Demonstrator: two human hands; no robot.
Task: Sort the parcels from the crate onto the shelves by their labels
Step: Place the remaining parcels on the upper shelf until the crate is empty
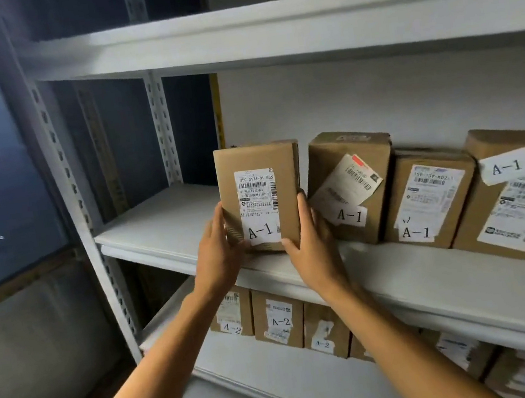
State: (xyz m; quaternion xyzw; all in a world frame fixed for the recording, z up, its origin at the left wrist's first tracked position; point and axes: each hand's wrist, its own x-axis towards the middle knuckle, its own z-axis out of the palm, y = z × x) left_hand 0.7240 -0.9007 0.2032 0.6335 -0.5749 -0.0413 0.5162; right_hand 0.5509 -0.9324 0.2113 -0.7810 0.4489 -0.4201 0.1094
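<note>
A brown cardboard parcel [259, 196] marked A-1 stands upright on the middle shelf [158, 226], at the left end of a row. My left hand [218, 254] grips its lower left edge, and my right hand [311, 249] grips its lower right edge, with the thumb on the front. To its right stand three more A-1 parcels: one with a tilted label [349, 187], another [428, 203] and a larger one [514, 195]. The crate is out of view.
The shelf below [278, 380] carries several parcels marked A-2 [279, 323]. The top shelf [265, 28] hangs overhead. A perforated white upright [64, 178] frames the rack's left side, with a dark blue wall behind. The middle shelf is bare to the left of the held parcel.
</note>
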